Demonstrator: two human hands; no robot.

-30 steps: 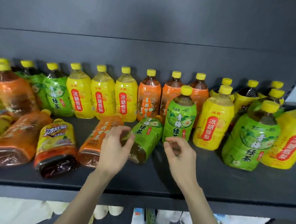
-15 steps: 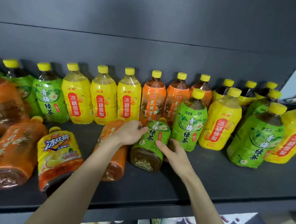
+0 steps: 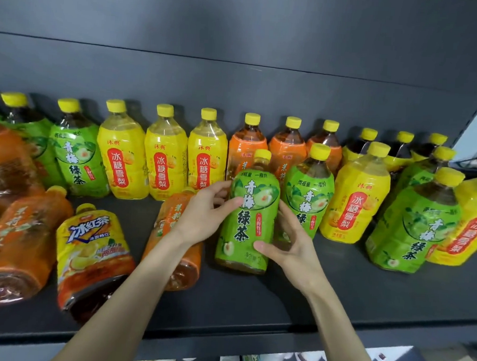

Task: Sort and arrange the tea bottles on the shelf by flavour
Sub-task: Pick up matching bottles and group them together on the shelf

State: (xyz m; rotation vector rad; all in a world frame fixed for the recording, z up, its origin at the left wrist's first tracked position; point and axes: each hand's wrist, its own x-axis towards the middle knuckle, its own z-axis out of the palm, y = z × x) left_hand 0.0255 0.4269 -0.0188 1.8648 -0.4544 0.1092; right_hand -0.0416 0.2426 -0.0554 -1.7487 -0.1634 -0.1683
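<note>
Plastic green tea bottle [image 3: 247, 217] with a glossy green film label reading 青梅绿茶 and a yellow screw cap, held upright at front centre of the matt dark shelf [image 3: 252, 301]. The left hand [image 3: 202, 211] clasps its upper left side, the right hand [image 3: 292, 245] its lower right. An orange-labelled bottle [image 3: 183, 271] lies under the left forearm; yellow bottles [image 3: 164, 162] marked 冰糖雪梨 stand behind.

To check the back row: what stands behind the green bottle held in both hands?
An orange bottle in the back row, cap and shoulder visible. The green bottle covers its lower label and base.
</note>
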